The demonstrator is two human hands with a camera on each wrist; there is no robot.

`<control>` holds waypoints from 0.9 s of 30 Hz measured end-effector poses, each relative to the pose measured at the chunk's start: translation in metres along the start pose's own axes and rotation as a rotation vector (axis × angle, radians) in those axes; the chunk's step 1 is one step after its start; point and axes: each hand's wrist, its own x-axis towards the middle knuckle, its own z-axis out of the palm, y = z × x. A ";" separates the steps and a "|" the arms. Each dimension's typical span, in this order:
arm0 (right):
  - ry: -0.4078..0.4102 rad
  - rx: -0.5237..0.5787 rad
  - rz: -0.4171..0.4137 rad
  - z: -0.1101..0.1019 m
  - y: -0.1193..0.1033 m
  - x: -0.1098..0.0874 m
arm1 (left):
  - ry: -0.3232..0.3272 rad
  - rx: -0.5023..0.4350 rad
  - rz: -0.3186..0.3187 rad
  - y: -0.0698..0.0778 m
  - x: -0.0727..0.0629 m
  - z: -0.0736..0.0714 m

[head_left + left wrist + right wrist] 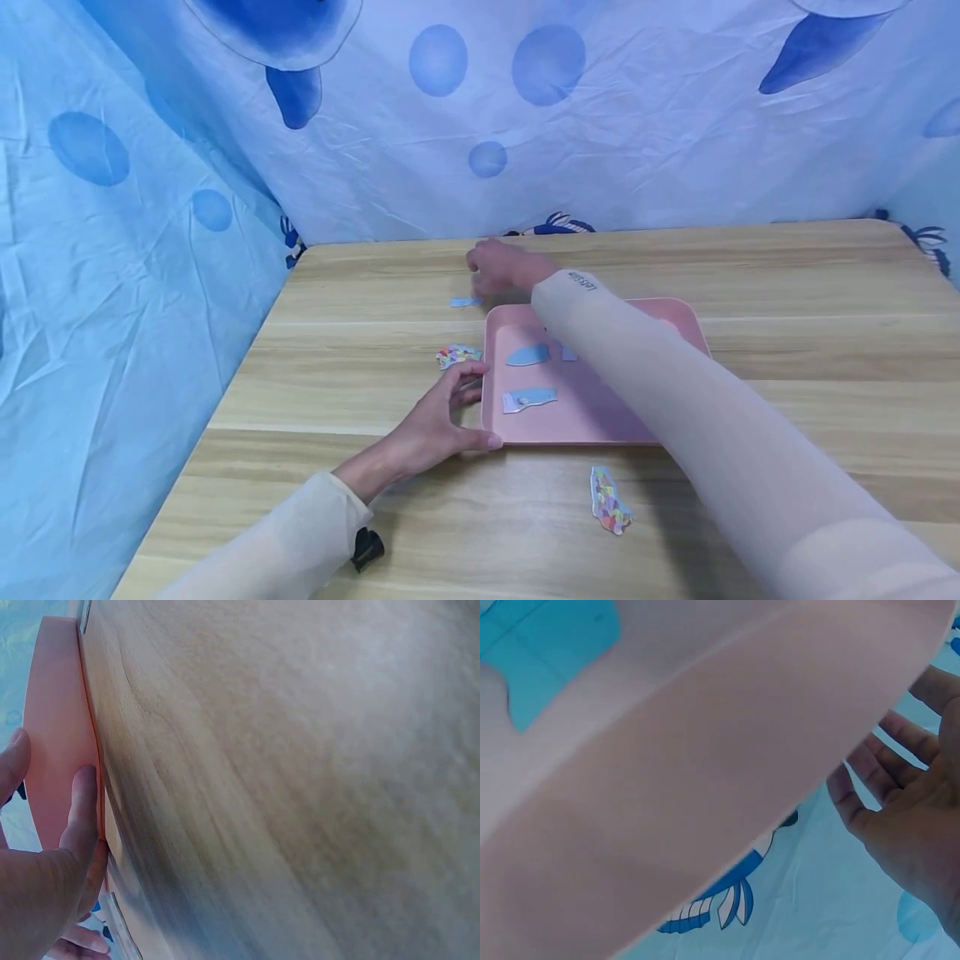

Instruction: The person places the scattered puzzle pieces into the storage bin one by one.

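Note:
A shallow pink tray (592,421) lies on the wooden table. Its left side is held at the near corner by the left hand (427,421), thumb on the front edge and fingers along the left wall. The left wrist view shows those fingers (81,802) against the tray's outer wall (56,712). Beyond the tray's back edge, the right hand (498,267) hovers near a small flat blue piece (464,302); nothing shows in its loosely bent fingers in the right wrist view. Flat blue cut-out pieces (528,355) lie inside the tray, partly hidden by the right arm.
A multicoloured flat piece (457,356) lies left of the tray, by the left fingertips. Another multicoloured piece (611,500) lies in front of the tray. Blue patterned sheeting (487,108) hangs behind the table (337,350) and at its sides. A black object (367,548) shows at the left wrist.

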 end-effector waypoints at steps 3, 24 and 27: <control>-0.037 0.027 0.041 0.004 -0.001 -0.001 | 0.004 0.000 -0.004 0.001 0.000 0.001; -0.065 -0.017 0.051 0.017 -0.014 0.010 | 0.012 0.001 -0.009 0.002 0.000 0.001; -0.063 -0.007 0.034 0.016 -0.014 0.009 | 0.015 0.002 -0.008 0.001 0.000 0.001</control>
